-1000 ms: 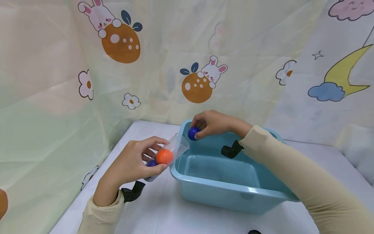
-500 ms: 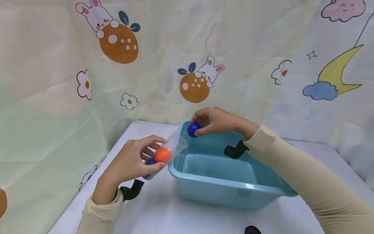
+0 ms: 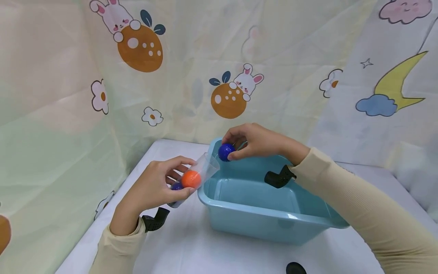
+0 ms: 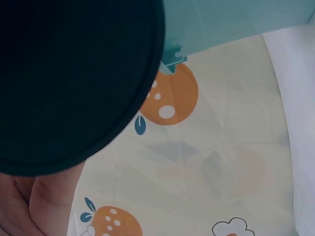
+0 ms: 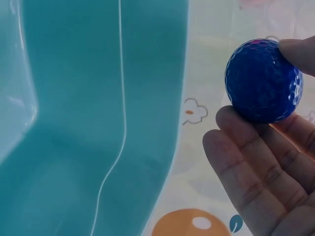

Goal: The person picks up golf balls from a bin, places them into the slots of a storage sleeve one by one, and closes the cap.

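In the head view my left hand grips a clear plastic cup, tilted with its mouth up and to the right. Inside it an orange ball lies above a blue ball, which is partly hidden by my fingers. My right hand pinches a blue golf ball between thumb and fingers, just beyond the cup's mouth and above the basin's far left corner. Dimples show on it in the right wrist view. A dark round shape blocks much of the left wrist view.
A light blue plastic basin stands on the white-covered table, right of the cup. Printed cloth with rabbits and flowers hangs behind and at the left. A black round object shows at the front edge.
My right hand has risen slightly with the blue golf ball, its wrist shifting right. The left hand keeps its grip on the cup, and both balls stay inside.
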Motion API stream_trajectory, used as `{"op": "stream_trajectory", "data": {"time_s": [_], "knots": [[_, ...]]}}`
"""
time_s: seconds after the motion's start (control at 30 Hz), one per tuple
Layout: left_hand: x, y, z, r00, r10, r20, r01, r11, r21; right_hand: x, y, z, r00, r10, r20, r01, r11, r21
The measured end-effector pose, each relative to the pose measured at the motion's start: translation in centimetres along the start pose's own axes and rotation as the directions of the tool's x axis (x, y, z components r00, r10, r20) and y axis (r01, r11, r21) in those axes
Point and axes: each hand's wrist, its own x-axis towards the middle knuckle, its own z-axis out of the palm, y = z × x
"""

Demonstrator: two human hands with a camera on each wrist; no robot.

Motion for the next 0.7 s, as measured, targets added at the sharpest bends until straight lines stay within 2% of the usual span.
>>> {"op": "stream_trajectory", "data": {"time_s": [0.7], "knots": [[0.0, -0.2, -0.1, 1.0, 0.021, 0.01, -0.021, 1.0, -0.003, -0.5, -2.7, 0.4, 0.994, -0.105, 0.011, 0.104, 0.992, 0.07]]}}
